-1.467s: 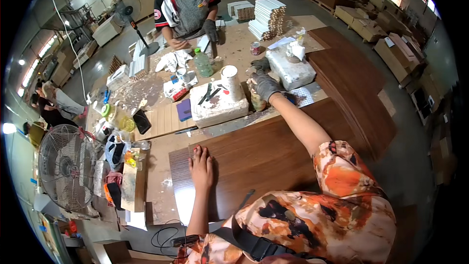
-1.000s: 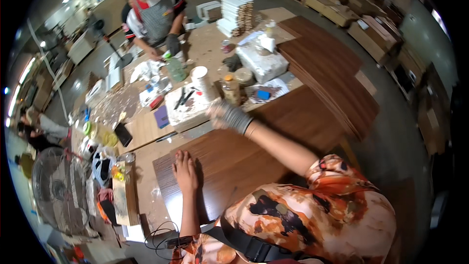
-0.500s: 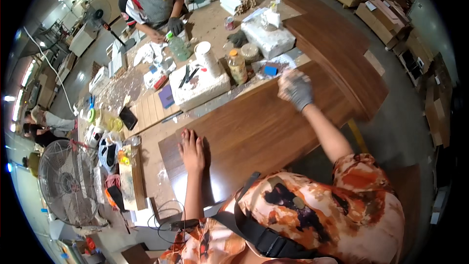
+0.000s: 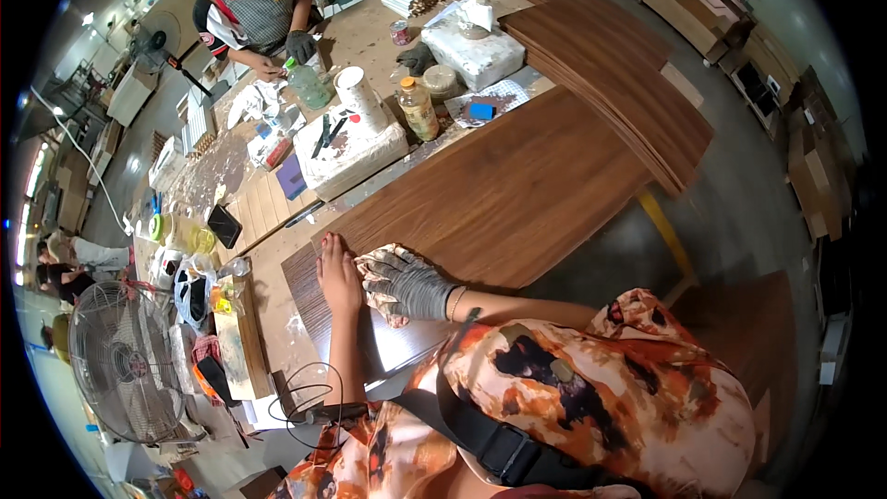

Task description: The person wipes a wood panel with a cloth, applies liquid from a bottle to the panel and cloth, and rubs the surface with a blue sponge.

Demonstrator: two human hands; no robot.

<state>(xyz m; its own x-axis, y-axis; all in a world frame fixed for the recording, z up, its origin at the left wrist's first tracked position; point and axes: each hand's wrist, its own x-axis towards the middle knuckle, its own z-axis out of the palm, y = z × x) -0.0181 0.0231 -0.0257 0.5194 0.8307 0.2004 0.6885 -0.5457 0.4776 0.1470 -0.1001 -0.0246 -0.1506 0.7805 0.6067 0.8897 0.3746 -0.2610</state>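
A long brown wood-grain board [image 4: 499,189] lies across the near side of the workbench. Bare and flat, my left hand [image 4: 339,279] rests on its left end with the fingers stretched out. Right beside it, my right hand [image 4: 413,288] wears a grey glove and presses a patterned cloth [image 4: 392,316] against the board. Part of the cloth shows around the glove's fingers; the rest is hidden beneath the palm. Curved brown panels [image 4: 614,83] are stacked at the board's far right end.
Beyond the board stand a white foam block [image 4: 346,162] with a white tub [image 4: 360,97], an orange-capped bottle [image 4: 419,109] and a blue block [image 4: 481,111]. A fan [image 4: 127,360] stands at left. Across the bench, a co-worker [image 4: 254,14] handles something small.
My right hand has swept from the board's far right portion back to the left, ending next to my left hand with the cloth. My left hand stays on the board's left end.
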